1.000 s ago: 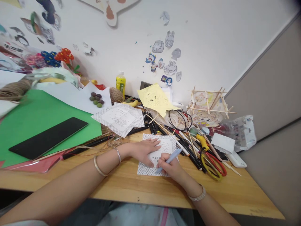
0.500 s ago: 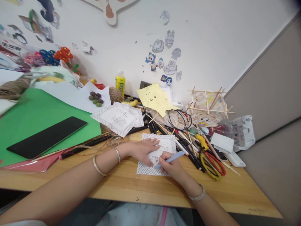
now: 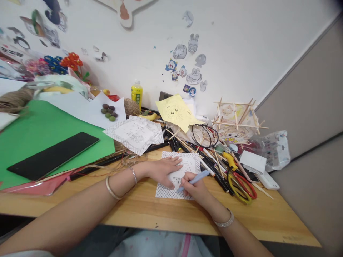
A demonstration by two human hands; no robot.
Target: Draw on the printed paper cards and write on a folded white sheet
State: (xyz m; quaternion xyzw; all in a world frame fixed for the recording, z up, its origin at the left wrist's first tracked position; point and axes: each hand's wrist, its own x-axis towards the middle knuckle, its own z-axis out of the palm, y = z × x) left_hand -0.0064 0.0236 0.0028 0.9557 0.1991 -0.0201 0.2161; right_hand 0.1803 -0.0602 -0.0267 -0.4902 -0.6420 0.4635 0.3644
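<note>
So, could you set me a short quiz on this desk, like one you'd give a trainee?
1. What does the right hand hold?
A) scissors
B) a light-blue pen
C) a wooden stick

2. True or false: the yellow bottle stands upright.

3. Fill the gap: the left hand rests on a white sheet of paper with a ____ border.

Key: 1: B; 2: true; 3: crosshatched

Bare wood fronts the table point(image 3: 128, 214); markers point(image 3: 214, 171) crowd its right.
</note>
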